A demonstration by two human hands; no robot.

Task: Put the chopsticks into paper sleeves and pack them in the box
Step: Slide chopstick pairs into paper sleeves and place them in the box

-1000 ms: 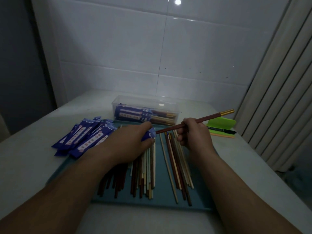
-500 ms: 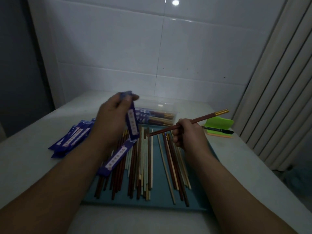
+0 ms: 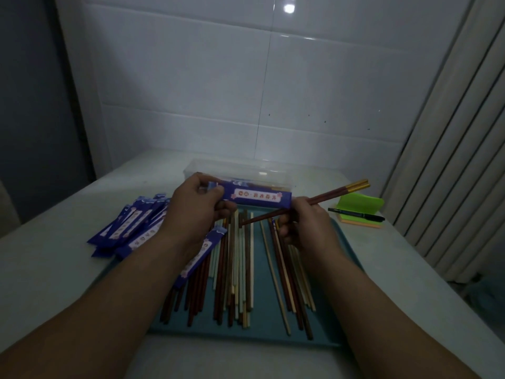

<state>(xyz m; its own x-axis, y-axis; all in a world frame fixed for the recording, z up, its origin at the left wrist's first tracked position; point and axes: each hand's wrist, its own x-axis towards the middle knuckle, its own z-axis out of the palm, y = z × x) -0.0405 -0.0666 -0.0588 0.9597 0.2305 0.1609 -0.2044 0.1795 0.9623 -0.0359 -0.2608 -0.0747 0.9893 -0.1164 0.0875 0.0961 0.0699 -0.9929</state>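
Lying level across mid-frame, the paper sleeve [image 3: 257,198] is pinched by the left hand [image 3: 196,212], its right end just above the slanted chopsticks [image 3: 328,196] the right hand [image 3: 303,228] grips.

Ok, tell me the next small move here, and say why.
The left hand holds the blue sleeve level over the tray; the right hand grips the red chopsticks, but their tips sit below the sleeve, not at its end. So probably draw the pair back rightward and aim the tips at the sleeve's right end.
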